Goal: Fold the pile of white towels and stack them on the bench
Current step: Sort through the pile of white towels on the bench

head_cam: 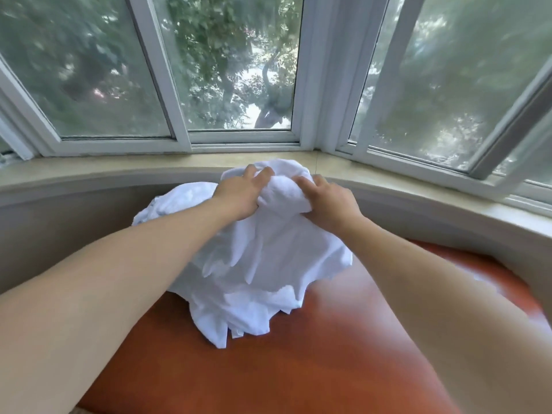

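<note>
A heap of crumpled white towels [254, 264] lies on the orange-brown bench [298, 369], towards its far side. At the top of the heap, my left hand [239, 192] and my right hand [328, 201] both grip a bunched fold of one white towel [280, 189]. The hands are close together, a hand's width apart, with fingers curled into the cloth. The loose ends of the towels hang down towards me over the bench. How many towels are in the heap cannot be told.
A curved beige backrest [74, 210] runs behind the bench. Above it is a pale stone windowsill [119, 165] and a bay window with white frames [179, 85]; trees show outside. Bare bench surface lies in front of the heap.
</note>
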`<control>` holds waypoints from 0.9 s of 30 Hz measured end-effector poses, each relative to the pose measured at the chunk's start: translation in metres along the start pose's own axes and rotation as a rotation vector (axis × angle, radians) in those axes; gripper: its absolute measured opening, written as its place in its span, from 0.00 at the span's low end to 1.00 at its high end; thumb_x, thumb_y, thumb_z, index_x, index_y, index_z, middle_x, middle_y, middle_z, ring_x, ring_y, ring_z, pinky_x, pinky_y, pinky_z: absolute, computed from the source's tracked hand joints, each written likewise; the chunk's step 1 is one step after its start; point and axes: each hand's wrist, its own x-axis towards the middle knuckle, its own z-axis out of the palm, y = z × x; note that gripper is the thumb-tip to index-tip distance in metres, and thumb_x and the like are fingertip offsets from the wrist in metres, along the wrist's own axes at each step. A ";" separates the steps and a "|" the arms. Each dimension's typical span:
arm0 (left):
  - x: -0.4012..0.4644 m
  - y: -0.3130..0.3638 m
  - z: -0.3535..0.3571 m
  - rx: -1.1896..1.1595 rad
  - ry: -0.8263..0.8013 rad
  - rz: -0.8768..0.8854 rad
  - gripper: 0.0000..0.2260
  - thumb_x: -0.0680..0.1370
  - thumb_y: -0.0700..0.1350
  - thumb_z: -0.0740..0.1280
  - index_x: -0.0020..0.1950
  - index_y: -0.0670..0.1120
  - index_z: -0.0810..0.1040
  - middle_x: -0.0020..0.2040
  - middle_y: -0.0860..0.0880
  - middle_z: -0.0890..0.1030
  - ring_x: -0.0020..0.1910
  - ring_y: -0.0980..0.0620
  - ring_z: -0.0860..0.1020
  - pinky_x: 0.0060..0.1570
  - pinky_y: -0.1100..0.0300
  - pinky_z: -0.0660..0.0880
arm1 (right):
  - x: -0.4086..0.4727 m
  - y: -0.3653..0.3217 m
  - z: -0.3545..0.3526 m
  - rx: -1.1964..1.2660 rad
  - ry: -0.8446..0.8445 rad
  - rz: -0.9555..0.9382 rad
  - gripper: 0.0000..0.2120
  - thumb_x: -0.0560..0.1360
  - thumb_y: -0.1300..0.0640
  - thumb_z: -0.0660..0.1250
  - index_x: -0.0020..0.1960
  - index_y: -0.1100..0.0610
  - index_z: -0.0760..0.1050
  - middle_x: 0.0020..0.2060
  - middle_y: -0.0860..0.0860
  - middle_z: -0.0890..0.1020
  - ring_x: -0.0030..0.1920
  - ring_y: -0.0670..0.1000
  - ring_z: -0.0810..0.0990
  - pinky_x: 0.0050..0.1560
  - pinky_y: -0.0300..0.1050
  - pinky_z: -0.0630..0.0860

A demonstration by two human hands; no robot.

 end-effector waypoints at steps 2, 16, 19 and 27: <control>0.009 0.044 -0.007 -0.030 0.014 0.018 0.30 0.78 0.40 0.63 0.77 0.58 0.58 0.71 0.46 0.64 0.46 0.39 0.77 0.36 0.52 0.70 | -0.023 0.035 -0.014 -0.025 0.025 0.028 0.31 0.73 0.44 0.72 0.72 0.44 0.63 0.58 0.52 0.75 0.47 0.60 0.80 0.37 0.48 0.66; 0.076 0.369 0.018 -0.253 0.015 0.355 0.24 0.78 0.41 0.61 0.73 0.55 0.62 0.69 0.45 0.66 0.51 0.36 0.77 0.41 0.47 0.74 | -0.218 0.284 -0.061 -0.200 0.012 0.411 0.33 0.73 0.48 0.71 0.75 0.42 0.62 0.56 0.53 0.73 0.48 0.62 0.80 0.37 0.50 0.69; 0.089 0.424 0.035 -0.316 -0.007 0.402 0.23 0.78 0.41 0.61 0.71 0.53 0.62 0.67 0.45 0.67 0.52 0.36 0.77 0.38 0.49 0.70 | -0.252 0.325 -0.054 -0.206 -0.011 0.496 0.35 0.73 0.48 0.73 0.75 0.41 0.61 0.58 0.53 0.72 0.52 0.62 0.79 0.38 0.51 0.71; 0.113 0.501 0.147 -0.560 -0.169 0.364 0.27 0.77 0.48 0.64 0.74 0.63 0.59 0.74 0.51 0.63 0.53 0.39 0.76 0.46 0.47 0.77 | -0.296 0.395 0.032 -0.122 -0.101 0.674 0.37 0.73 0.49 0.72 0.78 0.46 0.60 0.69 0.50 0.70 0.63 0.59 0.72 0.53 0.54 0.75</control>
